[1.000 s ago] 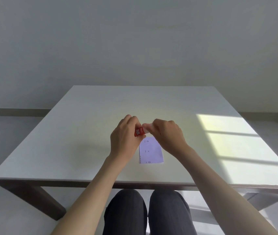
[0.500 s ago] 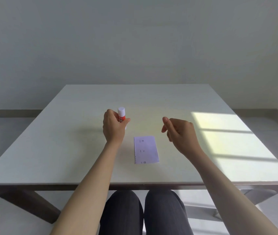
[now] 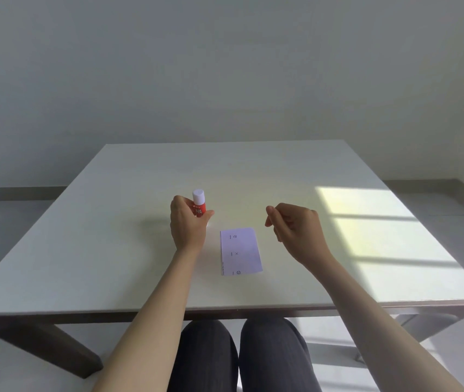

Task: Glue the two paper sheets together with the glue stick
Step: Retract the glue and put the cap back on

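Note:
A red glue stick (image 3: pixel 199 203) with its white cap on stands upright in my left hand (image 3: pixel 187 222), which grips it left of the paper. The small white paper sheets (image 3: pixel 240 251) lie stacked flat on the table between my hands, with small printed marks on top; a lower sheet's edge peeks out along the left side. My right hand (image 3: pixel 296 227) hovers to the right of the paper, fingers loosely curled, holding nothing.
The white square table (image 3: pixel 112 250) has a sunlit patch (image 3: pixel 366 236) on its right side. Its near edge runs just above my knees (image 3: pixel 242 355). A plain wall stands behind the table.
One second ago both hands met over the paper at the glue stick. My left hand then carried the capped stick left and upright; my right hand drew away to the right.

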